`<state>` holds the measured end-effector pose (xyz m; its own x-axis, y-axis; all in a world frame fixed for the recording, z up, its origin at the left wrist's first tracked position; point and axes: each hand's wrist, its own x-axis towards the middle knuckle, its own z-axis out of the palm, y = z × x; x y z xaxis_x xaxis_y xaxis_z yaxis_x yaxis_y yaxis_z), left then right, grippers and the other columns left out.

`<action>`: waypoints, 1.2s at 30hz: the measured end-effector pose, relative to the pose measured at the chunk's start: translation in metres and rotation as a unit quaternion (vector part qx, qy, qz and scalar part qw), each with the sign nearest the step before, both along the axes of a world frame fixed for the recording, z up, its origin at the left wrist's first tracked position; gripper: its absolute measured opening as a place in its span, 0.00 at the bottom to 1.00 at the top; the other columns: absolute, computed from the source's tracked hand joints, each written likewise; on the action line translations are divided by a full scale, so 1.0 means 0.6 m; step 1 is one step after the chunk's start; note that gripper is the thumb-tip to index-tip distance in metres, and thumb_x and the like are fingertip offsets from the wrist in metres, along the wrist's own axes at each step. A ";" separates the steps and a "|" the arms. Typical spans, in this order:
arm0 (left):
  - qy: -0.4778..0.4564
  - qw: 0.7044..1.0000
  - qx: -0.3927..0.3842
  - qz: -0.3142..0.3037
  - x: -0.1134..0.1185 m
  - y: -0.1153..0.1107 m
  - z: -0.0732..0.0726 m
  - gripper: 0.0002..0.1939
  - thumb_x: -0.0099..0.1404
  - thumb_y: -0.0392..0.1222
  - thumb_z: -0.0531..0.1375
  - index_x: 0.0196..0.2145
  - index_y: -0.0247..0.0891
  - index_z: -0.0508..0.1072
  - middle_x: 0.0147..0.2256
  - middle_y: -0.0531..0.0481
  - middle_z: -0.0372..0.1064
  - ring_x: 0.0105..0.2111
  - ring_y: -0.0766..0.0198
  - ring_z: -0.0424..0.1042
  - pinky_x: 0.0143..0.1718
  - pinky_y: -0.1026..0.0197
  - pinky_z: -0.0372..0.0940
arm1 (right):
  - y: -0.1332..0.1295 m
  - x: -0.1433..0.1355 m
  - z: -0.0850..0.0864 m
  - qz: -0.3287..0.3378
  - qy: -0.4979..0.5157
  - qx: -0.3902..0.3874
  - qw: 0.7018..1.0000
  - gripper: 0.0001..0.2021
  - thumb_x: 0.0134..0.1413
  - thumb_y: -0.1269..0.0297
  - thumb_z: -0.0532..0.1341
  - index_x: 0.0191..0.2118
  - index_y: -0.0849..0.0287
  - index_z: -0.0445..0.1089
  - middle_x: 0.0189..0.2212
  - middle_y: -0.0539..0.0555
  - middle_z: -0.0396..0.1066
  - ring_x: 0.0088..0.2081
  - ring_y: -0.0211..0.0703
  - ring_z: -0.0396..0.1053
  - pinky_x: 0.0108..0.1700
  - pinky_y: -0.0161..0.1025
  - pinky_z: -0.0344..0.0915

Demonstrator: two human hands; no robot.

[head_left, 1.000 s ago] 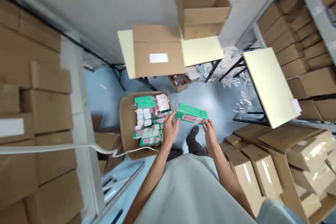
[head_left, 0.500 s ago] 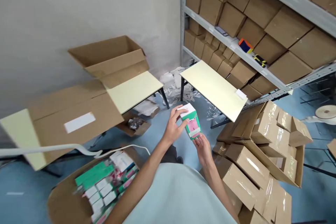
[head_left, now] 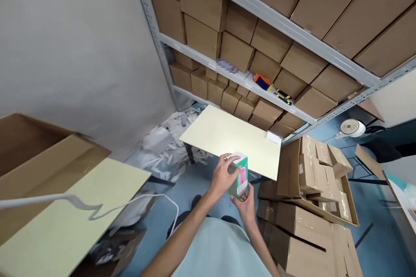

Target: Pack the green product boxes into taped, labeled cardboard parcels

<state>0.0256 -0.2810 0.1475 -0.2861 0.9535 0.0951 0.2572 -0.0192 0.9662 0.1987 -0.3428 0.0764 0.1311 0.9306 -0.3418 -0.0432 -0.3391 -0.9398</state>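
A small green and white carton (head_left: 242, 177) with a pink panel is held upright in front of me. My left hand (head_left: 225, 175) grips its upper part, thumb on the printed face and fingers over the white top. Around the lower end curls my right hand (head_left: 245, 204), supporting the bottom from the right side. Just beyond the carton stands a pale yellow table (head_left: 227, 132), with a small white block (head_left: 273, 137) at its right end.
Shelving (head_left: 240, 75) full of brown boxes runs along the back. Packed cartons (head_left: 302, 216) are stacked at right. A second pale table (head_left: 107, 194) with an open box (head_left: 48, 156) stands left, crossed by a white cable (head_left: 139, 199). White scraps (head_left: 165, 143) litter the floor.
My view has turned right, toward the shelving and the far table. The carton has turned a little in both hands and stays held. The bin of green boxes has left the view.
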 end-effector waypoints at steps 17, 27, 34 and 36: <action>-0.314 0.916 -0.205 -0.143 -0.094 0.225 -0.070 0.39 0.51 0.59 0.79 0.56 0.42 0.77 0.59 0.36 0.80 0.64 0.40 0.76 0.69 0.38 0.68 | 0.334 -0.084 0.093 0.064 0.167 -0.136 0.974 0.33 0.41 0.48 0.83 0.51 0.55 0.76 0.42 0.56 0.86 0.34 0.49 0.84 0.36 0.39 0.76; -0.306 0.918 -0.249 -0.044 -0.121 0.341 -0.072 0.40 0.42 0.61 0.82 0.49 0.41 0.79 0.53 0.36 0.83 0.61 0.37 0.79 0.67 0.37 0.69 | 0.496 -0.083 0.084 0.200 0.035 -0.104 0.974 0.36 0.44 0.42 0.82 0.56 0.58 0.80 0.39 0.56 0.84 0.36 0.48 0.83 0.43 0.42 0.78; -0.273 0.933 -0.232 -0.019 -0.147 0.421 -0.095 0.40 0.38 0.58 0.82 0.45 0.42 0.74 0.43 0.45 0.83 0.50 0.43 0.83 0.56 0.41 0.77 | 0.586 -0.142 0.106 0.052 -0.060 0.018 0.997 0.54 0.45 0.47 0.81 0.76 0.53 0.63 0.54 0.59 0.76 0.45 0.46 0.78 0.43 0.39 0.78; -0.257 0.943 -0.212 -0.015 -0.155 0.442 -0.093 0.39 0.41 0.56 0.81 0.46 0.41 0.72 0.42 0.46 0.81 0.47 0.48 0.83 0.52 0.45 0.78 | 0.607 -0.176 0.120 0.042 -0.095 0.046 0.994 0.57 0.47 0.48 0.80 0.79 0.51 0.58 0.56 0.59 0.75 0.49 0.48 0.77 0.45 0.39 0.77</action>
